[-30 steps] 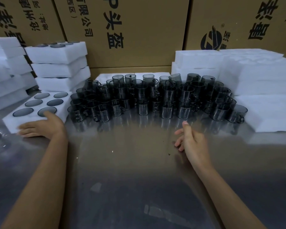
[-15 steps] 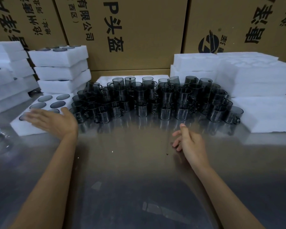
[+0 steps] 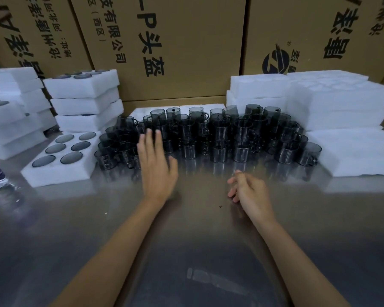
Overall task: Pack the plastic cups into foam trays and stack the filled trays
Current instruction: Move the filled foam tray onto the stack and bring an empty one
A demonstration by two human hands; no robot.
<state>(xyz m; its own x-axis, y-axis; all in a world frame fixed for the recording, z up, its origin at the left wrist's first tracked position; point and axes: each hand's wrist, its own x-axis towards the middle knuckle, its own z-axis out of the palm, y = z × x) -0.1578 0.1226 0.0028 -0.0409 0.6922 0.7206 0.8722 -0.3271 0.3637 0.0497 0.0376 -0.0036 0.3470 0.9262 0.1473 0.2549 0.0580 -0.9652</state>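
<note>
Two bare forearms reach over the shiny worktop (image 3: pixel 80 229). The right hand (image 3: pixel 251 191) rests on it with fingers loosely curled, holding nothing, much where it was half a second ago. The left hand (image 3: pixel 156 165) has swung right from over the filled tray (image 3: pixel 60 173) and now hovers at the cups (image 3: pixel 208 134), fingers (image 3: pixel 150 138) straight and spread, holding nothing; whether they touch a cup cannot be told. That tray lies at the left with six dark cups sunk in its holes. The loose dark cups stand piled in a wide row across the middle. Behind left, stacked trays (image 3: pixel 84 103) carry cups in the top one. At right lie empty trays (image 3: pixel 341 103). Cardboard boxes (image 3: pixel 186 52) stand behind.
</note>
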